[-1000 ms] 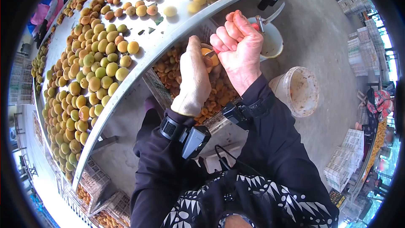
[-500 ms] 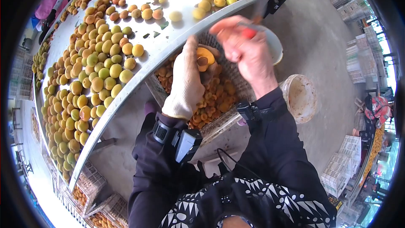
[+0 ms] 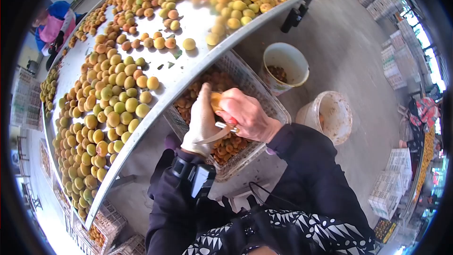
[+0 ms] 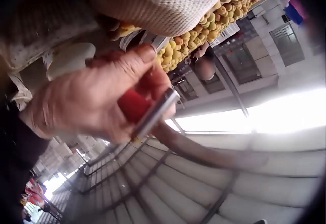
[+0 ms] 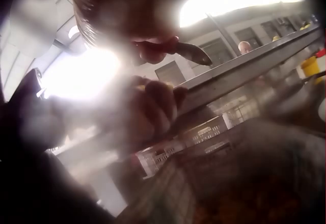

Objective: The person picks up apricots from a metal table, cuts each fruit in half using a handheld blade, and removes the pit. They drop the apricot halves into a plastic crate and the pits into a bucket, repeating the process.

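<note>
My gloved left hand [image 3: 200, 125] holds an orange fruit [image 3: 216, 101] above the crate; most of the fruit is hidden between the hands. Close against it, my bare right hand [image 3: 247, 116] grips a red-handled knife [image 3: 232, 121], whose curved blade lies across in front of the glove. In the left wrist view, the right hand [image 4: 97, 94] curls round the red handle [image 4: 135, 106], with the blade [image 4: 204, 152] blurred. The right wrist view is dark and shows a short blade [image 5: 193, 53] beside the fingers. Cut orange fruit [image 3: 226, 150] fills the crate [image 3: 278, 108] below.
A metal table [image 3: 141, 130] with many whole fruits [image 3: 113, 106] spans the upper left. Right of the crate stand a white bucket [image 3: 302, 68] with dark pieces inside and a stained bucket [image 3: 349, 118]. Stacked crates [image 3: 389, 184] stand far right; another person [image 3: 54, 26] is upper left.
My right hand has come down and left with the knife to meet my left hand. The open orange face of the cut fruit no longer shows. My left hand sits lower in the head view.
</note>
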A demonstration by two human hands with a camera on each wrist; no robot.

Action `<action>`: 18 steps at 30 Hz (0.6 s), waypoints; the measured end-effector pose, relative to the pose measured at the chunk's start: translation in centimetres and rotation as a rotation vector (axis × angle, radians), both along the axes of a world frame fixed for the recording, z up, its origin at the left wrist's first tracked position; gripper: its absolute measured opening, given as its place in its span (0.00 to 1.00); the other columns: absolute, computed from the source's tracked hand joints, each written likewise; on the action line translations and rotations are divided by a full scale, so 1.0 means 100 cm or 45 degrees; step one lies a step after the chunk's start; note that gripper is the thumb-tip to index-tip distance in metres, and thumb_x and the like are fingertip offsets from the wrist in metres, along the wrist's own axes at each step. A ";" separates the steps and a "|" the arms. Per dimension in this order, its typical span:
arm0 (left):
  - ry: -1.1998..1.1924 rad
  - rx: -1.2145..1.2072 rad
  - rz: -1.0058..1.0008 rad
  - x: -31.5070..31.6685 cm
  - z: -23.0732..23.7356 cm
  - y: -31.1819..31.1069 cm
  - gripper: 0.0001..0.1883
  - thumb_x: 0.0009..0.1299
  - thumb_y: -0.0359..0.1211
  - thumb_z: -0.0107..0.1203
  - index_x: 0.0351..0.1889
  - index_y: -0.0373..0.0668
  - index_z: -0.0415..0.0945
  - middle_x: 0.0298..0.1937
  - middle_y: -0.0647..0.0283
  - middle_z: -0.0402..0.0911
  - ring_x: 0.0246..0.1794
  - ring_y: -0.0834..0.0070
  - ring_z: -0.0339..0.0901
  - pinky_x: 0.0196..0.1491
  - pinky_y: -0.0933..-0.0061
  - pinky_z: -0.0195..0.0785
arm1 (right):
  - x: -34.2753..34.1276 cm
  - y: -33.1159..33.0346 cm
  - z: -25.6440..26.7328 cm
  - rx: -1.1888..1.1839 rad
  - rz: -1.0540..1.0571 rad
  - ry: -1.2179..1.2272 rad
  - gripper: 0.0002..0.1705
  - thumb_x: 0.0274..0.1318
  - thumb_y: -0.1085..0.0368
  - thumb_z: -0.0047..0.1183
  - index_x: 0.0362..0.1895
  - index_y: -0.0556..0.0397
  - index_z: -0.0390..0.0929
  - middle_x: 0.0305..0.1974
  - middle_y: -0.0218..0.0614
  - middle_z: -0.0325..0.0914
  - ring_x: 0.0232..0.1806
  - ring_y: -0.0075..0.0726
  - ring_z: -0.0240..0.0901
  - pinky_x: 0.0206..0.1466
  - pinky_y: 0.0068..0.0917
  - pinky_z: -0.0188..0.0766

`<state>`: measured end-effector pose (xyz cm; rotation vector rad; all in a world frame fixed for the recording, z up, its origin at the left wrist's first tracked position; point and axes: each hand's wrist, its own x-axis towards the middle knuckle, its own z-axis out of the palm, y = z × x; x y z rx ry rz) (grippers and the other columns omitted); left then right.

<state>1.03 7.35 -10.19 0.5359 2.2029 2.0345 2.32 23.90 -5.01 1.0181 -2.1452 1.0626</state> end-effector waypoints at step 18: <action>0.192 -0.874 0.312 -0.006 0.030 0.014 0.17 0.70 0.43 0.54 0.44 0.36 0.72 0.37 0.44 0.80 0.37 0.45 0.79 0.41 0.50 0.73 | -0.065 0.098 0.004 -0.445 -1.025 -0.642 0.08 0.60 0.66 0.57 0.38 0.59 0.79 0.27 0.34 0.78 0.21 0.24 0.74 0.24 0.25 0.71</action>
